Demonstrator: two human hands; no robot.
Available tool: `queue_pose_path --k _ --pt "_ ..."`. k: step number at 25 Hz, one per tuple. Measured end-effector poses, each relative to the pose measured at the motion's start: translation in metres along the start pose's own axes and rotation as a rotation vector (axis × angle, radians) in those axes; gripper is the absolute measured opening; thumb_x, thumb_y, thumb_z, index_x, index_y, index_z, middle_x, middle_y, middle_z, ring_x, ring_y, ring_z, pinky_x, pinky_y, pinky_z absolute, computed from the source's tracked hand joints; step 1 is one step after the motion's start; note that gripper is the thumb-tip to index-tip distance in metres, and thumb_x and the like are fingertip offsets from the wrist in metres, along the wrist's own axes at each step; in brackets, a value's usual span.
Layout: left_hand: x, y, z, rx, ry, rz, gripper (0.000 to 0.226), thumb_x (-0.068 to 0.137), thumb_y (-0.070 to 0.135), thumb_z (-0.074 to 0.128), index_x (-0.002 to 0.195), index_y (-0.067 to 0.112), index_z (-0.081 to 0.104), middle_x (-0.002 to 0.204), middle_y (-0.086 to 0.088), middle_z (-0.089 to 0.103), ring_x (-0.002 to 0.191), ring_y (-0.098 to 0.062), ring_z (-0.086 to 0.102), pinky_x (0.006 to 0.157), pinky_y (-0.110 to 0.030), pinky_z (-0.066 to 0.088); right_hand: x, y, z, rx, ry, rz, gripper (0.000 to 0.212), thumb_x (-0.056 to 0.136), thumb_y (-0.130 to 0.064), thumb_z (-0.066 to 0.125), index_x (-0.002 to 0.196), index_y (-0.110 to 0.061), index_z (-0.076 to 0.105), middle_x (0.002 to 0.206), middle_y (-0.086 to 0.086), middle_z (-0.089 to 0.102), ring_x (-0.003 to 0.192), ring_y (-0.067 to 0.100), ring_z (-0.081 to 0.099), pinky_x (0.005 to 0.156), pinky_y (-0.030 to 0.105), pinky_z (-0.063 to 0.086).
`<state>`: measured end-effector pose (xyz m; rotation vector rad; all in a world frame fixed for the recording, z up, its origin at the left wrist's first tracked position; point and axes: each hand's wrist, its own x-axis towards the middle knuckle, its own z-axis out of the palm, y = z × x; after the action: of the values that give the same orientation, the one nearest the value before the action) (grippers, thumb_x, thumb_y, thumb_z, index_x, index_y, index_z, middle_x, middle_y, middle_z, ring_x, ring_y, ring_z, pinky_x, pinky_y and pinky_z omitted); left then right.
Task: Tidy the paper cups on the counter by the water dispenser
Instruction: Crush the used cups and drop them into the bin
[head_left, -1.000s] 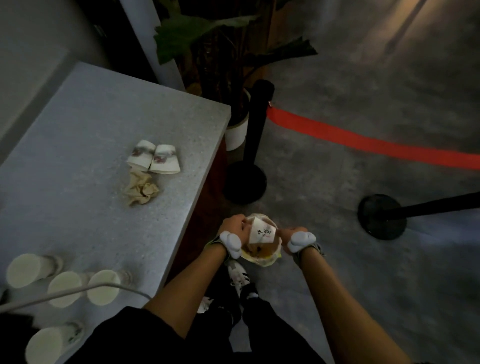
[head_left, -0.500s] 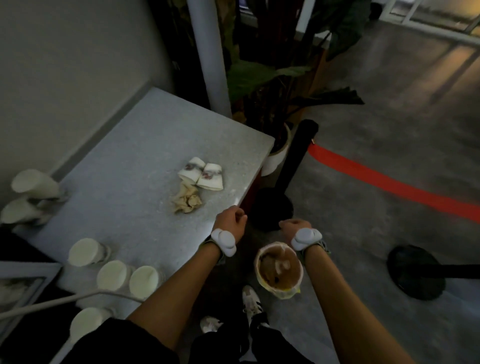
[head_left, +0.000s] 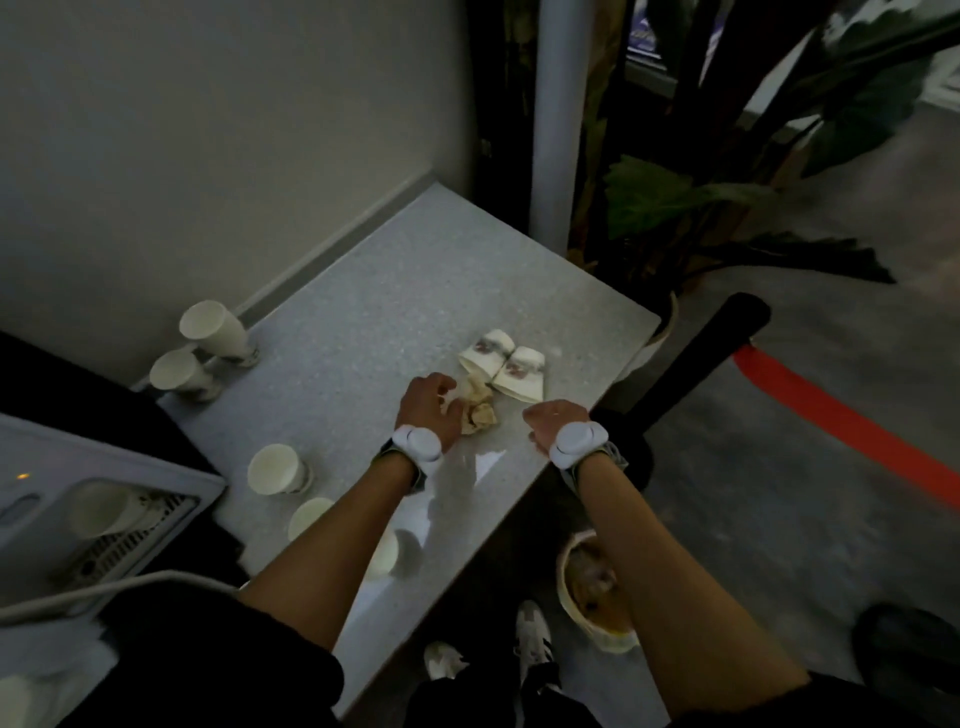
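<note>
Reached forward, the left hand (head_left: 428, 404) grips the crumpled napkin (head_left: 480, 411); right hand (head_left: 549, 422) curled, empty

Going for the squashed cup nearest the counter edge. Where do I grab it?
Take the squashed cup by its wide rim end, which points toward you, coming from the near side with the right hand. It lies flat on the counter, so pinch top and bottom faces rather than wrapping it. The left hand is at the napkin.

Left hand (head_left: 428, 405) with fingers curled, right hand (head_left: 548, 421) fisted, both forearms bare, outstretched
</note>
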<state>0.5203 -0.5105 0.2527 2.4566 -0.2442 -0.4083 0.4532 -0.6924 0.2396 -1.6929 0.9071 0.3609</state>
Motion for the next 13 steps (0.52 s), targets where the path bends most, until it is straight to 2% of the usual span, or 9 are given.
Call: queue_pose_path --k 4,8,13 --pt "0.019 -0.013 -0.009 0.022 -0.046 0.007 0.043 0.09 0.023 0.063 0.13 0.011 0.056 0.129 -0.016 0.056 0.116 -0.03 0.058 0.101 -0.037 0.048 0.021 -0.011 0.032 -0.063 -0.021 -0.013 0.037 0.094 -0.017 0.055 0.128 0.0 0.057 0.131 0.022 0.059 0.121 0.035 0.058 0.102 0.042 0.049" --pt "0.034 -0.023 -0.003 0.038 -0.155 0.013 0.043 0.094 0.018 0.058 0.136 0.011 0.051 0.135 -0.015 0.056 0.124 -0.03 0.055 0.105 -0.039 0.045 0.035 -0.018 0.047 -0.126 -0.044 -0.015 0.046 0.091 -0.021 0.06 0.134 -0.006 0.052 0.134 0.017 0.056 0.122 0.032 0.056 0.101 0.035 0.049" --pt "0.044 -0.03 0.01 -0.048 -0.226 -0.038 0.041 0.093 0.01 0.056 0.134 0.013 0.054 0.136 -0.013 0.057 0.124 -0.029 0.056 0.1 -0.034 0.049 0.053 -0.015 0.06 -0.179 -0.038 -0.054 0.045 0.09 -0.018 0.061 0.133 -0.008 0.052 0.136 0.015 0.055 0.125 0.029 0.054 0.101 0.031 0.046"
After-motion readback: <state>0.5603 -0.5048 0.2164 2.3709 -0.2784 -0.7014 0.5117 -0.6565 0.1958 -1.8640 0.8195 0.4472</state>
